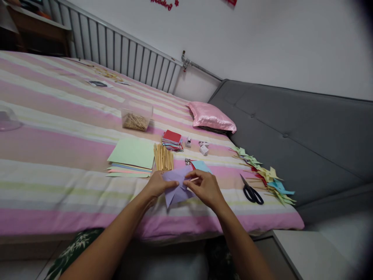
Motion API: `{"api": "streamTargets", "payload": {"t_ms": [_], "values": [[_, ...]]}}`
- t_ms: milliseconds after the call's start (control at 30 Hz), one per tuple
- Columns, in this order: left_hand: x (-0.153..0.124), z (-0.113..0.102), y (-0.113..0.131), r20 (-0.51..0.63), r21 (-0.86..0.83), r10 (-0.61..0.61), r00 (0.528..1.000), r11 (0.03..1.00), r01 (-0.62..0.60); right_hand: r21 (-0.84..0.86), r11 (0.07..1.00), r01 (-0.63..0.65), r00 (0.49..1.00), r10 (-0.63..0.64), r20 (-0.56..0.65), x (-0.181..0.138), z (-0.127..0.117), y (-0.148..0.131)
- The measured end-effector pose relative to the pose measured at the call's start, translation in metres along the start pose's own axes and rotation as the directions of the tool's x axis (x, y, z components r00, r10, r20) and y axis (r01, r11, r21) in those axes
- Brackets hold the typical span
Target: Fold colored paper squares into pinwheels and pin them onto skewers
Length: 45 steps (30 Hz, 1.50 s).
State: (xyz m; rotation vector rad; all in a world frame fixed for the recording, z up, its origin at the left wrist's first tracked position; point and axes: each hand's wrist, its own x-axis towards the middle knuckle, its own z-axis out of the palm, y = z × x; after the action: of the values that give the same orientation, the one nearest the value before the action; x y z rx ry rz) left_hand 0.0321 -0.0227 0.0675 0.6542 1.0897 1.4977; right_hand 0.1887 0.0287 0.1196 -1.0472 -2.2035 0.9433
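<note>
Between my hands is a sheet of purple paper point(177, 194) with cut or folded points, held just above the front edge of the bed. My left hand point(159, 184) pinches its left side, thumb on top. At its right side the thumb and fingers of my right hand point(205, 186) close on the paper near the middle. Just behind lie a bundle of thin wooden sticks point(163, 157), a light blue paper piece point(201, 166) and a small cluster of metal bits point(188, 161). A stack of coloured paper point(131, 153), pale green on top, lies to the left.
Dark-handled scissors point(252, 193) lie to the right, beside a row of finished paper pinwheels point(271, 175). Farther back are a stack of red-topped squares point(171, 138), small white boxes point(203, 149), a clear container of sticks point(136, 116) and a pink pillow point(211, 116).
</note>
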Motion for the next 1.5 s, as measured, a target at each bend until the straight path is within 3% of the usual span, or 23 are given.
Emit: {"api": "streamTargets", "payload": {"t_ms": [100,233,433,667,833,967,1200,1500], "values": [[0.001,-0.001,0.001,-0.068,-0.073,-0.013,0.998,0.997,0.008,0.093,0.992,0.090,0.989,-0.077,-0.128,-0.005,0.001,0.000],[0.001,-0.002,0.006,-0.115,-0.156,-0.054,0.992,0.987,0.036,-0.009,0.974,0.228,0.919,-0.218,-0.330,-0.020,0.003,0.001],[0.002,-0.003,0.005,-0.068,-0.249,-0.114,0.991,0.964,0.094,-0.048,0.958,0.284,0.959,-0.285,-0.007,-0.037,0.012,0.017],[0.001,-0.002,0.005,-0.044,-0.258,-0.144,0.989,0.958,0.128,-0.016,0.951,0.309,0.951,-0.310,-0.003,-0.033,0.024,0.026],[-0.001,-0.001,0.006,-0.088,-0.234,-0.116,0.989,0.968,0.092,0.193,0.968,0.163,0.984,-0.146,-0.102,-0.028,0.033,0.025],[-0.003,0.001,0.007,-0.111,-0.203,-0.080,0.991,0.978,0.056,0.397,0.918,-0.003,0.997,0.036,-0.075,-0.023,0.039,0.022],[-0.002,0.003,0.004,-0.134,-0.181,-0.019,0.991,0.983,-0.006,0.444,0.891,-0.094,0.972,0.180,-0.155,-0.017,0.048,0.015],[0.001,0.000,-0.003,-0.113,-0.165,0.041,0.993,0.985,-0.060,0.422,0.903,-0.084,0.944,0.208,-0.257,-0.013,0.053,0.016]]}}
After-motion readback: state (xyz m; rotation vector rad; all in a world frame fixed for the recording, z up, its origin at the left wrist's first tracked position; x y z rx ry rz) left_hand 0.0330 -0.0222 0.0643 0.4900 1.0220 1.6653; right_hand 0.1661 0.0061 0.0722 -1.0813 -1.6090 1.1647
